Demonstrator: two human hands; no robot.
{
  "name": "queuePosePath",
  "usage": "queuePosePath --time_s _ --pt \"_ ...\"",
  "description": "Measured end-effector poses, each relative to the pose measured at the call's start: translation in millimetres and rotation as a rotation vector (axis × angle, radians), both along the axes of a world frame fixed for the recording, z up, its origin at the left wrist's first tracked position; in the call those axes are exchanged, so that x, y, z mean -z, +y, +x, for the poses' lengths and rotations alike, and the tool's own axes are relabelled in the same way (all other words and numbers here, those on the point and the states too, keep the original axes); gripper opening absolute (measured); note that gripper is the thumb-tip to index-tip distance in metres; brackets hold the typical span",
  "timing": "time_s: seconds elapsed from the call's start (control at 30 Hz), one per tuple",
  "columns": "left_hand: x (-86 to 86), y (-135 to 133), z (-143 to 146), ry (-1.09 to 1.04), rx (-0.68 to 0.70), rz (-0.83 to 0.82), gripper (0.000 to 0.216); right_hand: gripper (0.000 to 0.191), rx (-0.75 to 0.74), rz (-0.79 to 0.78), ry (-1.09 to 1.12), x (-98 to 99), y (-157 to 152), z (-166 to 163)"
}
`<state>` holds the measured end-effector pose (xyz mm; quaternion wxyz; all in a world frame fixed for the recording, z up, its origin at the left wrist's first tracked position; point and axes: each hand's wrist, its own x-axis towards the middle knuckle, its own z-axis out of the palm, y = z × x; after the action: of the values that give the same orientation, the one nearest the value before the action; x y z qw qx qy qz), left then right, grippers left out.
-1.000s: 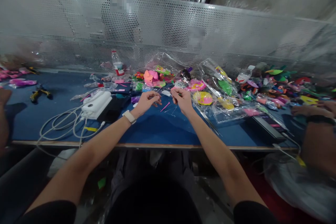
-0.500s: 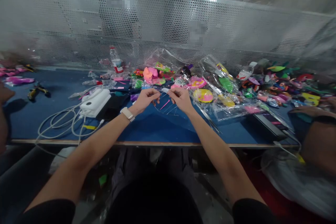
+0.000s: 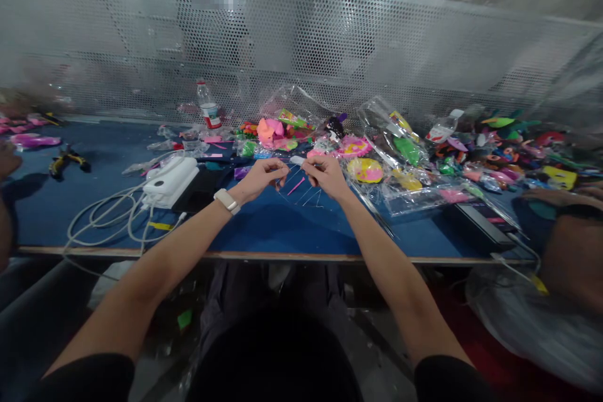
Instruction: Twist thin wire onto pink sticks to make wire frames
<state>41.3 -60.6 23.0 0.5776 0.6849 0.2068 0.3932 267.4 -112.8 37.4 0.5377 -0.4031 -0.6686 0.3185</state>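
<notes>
My left hand (image 3: 264, 178) is closed in a pinch above the blue table (image 3: 277, 226); what its fingertips hold is too fine to make out. My right hand (image 3: 326, 174), also pinched, grips a small whitish piece (image 3: 296, 160) that points left toward the other hand. A narrow gap separates the two hands. Thin wires (image 3: 311, 198) show just below the fingers, and I cannot tell whether they are held or lie on the table. A thin pink stick (image 3: 296, 186) lies between the hands.
Colourful soft toys and clear bags (image 3: 353, 146) spread along the back. On the left are a white charger (image 3: 172, 182) with looped cable, pliers (image 3: 68, 161) and a bottle (image 3: 208, 105). A dark phone-like device (image 3: 478, 226) lies right. Other people's arms reach in at both sides.
My hands stay in almost the same place, and the whitish piece in my right fingers shows more clearly. At the left edge, another person's hand has shifted slightly.
</notes>
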Motion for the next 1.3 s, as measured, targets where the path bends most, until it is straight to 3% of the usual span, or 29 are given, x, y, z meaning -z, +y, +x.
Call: queuePosePath --time_s 0.3,0.5,0.67,0.97,1.3 --pt "-2.6 -5.5 4.5 0.077 -0.016 -0.057 0.040 0.045 -0.029 -0.024 -0.145 -3.8 -1.9 3.9" --pt "-8.4 -15.4 5.8 0.211 -0.072 0.187 0.033 0.032 -0.022 -0.011 -0.239 -0.8 -0.5 1.1" --pt "-15.5 -18.4 6.0 0.184 -0.194 0.362 0.026 0.030 -0.014 -0.001 -0.211 -6.1 -0.5 -5.3" --pt "-14.3 -12.0 5.2 0.079 -0.155 0.137 0.044 0.016 -0.029 0.091 -0.360 -37.4 18.4 -13.6" --pt "-11.0 -6.9 3.2 0.070 -0.131 0.064 0.046 0.026 -0.012 0.133 -0.258 -17.5 24.7 -21.9"
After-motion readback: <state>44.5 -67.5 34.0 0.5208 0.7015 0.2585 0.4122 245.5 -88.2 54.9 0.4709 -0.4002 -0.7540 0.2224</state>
